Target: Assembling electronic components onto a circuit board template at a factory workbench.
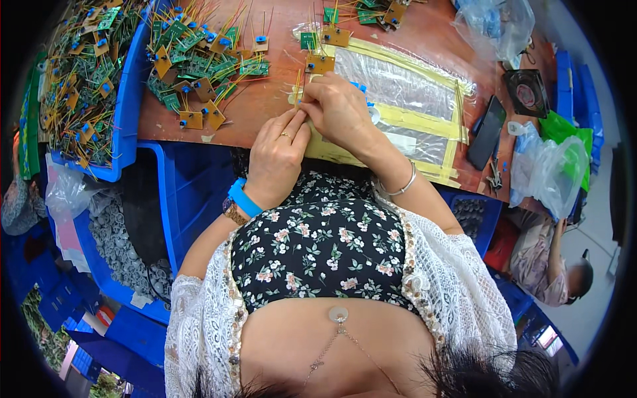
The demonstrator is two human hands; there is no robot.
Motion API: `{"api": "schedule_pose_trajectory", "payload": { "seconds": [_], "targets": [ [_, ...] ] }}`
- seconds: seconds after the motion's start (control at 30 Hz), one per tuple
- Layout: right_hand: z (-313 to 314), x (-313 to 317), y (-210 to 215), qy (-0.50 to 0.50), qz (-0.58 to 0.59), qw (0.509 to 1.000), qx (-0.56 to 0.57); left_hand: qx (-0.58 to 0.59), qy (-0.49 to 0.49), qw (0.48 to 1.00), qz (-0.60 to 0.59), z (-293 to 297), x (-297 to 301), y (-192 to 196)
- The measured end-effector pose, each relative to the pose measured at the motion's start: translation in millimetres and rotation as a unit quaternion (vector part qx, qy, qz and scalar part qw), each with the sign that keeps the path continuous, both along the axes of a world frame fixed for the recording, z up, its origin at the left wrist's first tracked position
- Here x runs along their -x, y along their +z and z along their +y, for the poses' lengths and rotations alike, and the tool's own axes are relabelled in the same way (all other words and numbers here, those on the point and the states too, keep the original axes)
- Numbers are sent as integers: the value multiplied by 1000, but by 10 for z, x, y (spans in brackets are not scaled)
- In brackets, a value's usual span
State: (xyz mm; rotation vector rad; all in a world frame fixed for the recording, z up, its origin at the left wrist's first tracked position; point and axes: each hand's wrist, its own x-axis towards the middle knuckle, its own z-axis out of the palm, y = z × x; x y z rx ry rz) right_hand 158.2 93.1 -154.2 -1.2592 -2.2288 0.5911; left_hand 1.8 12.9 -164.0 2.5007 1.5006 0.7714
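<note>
Both the left hand and right hand pinch thin yellow leads of a small circuit board on the worktop (mid-job, judging by the heaped boards alongside).

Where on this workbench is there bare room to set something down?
Bare wood shows between the circuit board pile and the hands, along the near table edge. The taped plastic sheet right of the right hand is mostly free up to the black phone. The blue bin on the left is crowded.
</note>
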Motion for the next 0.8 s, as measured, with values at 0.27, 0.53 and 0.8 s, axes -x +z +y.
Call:
{"api": "schedule_pose_trajectory", "payload": {
  "seconds": [0.27, 0.53, 0.8],
  "targets": [
    [-7, -92, -24, 5, 10, 1000, 6, 7, 6, 999, -46, 1, 13, -37],
    [110, -779, 57, -140, 105, 983, -51, -166, 72, 976, -121, 339, 481, 376],
    [72, -626, -92, -121, 3, 986, -117, -145, 122, 982, -10, 692, 142, 235]
  ]
}}
